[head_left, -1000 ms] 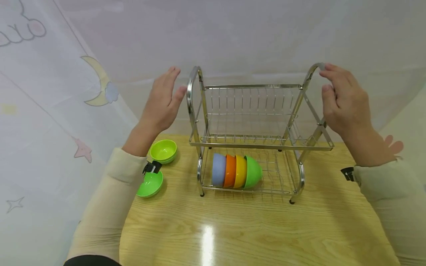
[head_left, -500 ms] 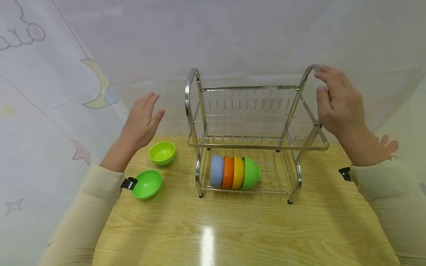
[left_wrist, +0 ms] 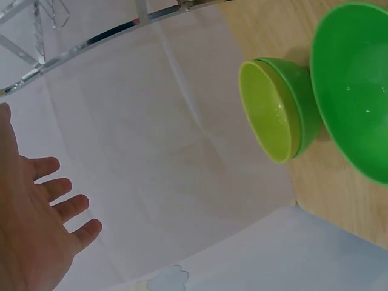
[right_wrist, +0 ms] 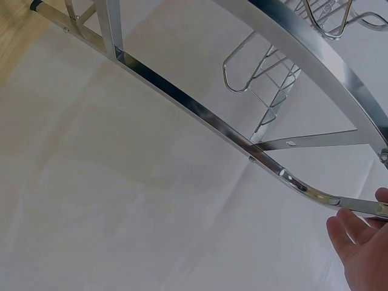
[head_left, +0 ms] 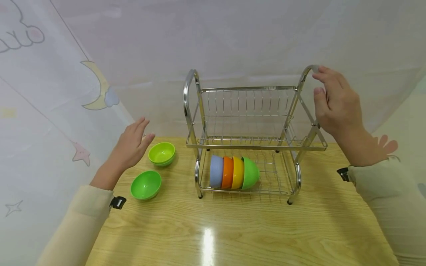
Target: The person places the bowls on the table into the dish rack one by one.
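A two-tier chrome dish rack stands on the table. My right hand holds the top bend of its right side frame; in the right wrist view the fingers lie on both sides of the bar. My left hand is in the air left of the rack, fingers spread and nothing in it. Close to it are a yellow-green bowl nested in a green one and a separate bright green bowl. The left wrist view shows these bowls apart from the fingers.
On the rack's lower tier, several bowls stand on their sides in a row: blue, orange, yellow and green. The wooden table extends in front. A pale printed cloth hangs behind and at the left.
My left hand has moved away from the rack's left frame, down and to the left toward the bowls. The right hand stays at the rack's top right; the view has shifted slightly.
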Available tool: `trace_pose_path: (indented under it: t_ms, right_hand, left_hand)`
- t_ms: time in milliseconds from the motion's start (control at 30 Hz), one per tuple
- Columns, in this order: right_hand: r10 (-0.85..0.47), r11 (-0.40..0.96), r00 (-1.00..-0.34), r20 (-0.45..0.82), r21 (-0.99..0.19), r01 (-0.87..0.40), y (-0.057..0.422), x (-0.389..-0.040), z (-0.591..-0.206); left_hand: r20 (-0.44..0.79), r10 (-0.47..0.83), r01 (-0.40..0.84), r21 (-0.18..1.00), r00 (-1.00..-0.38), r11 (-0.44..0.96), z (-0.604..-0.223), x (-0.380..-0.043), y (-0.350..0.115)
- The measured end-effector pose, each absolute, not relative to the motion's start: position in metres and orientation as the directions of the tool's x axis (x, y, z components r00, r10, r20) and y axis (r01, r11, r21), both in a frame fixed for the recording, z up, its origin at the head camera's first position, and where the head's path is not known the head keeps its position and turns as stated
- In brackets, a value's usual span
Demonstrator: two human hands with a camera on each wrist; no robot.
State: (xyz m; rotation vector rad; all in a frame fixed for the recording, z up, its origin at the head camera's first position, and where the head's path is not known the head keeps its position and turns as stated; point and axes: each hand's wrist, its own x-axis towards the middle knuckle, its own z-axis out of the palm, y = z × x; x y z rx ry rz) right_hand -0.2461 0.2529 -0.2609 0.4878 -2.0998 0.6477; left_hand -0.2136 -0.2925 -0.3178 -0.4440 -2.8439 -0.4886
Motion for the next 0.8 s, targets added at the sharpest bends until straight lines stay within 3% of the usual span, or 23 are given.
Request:
trace_pose_path:
  t_ms: [500,800]
  right_hand:
    - [-0.142,0.807,-0.52,0.842,-0.206,-0.553,0.252,-0.247,-0.264]
    - [-0.113,0.802,-0.535,0.837,-0.241,-0.547,0.251,-0.246,-0.262]
  left_hand:
    - [0.129,0.191,0.225,0.349,-0.973,0.91,-0.383,-0.191,-0.332]
    - [0.044,0.179,0.181,0.411,-0.983,0.893,-0.42,-0.178,-0.343]
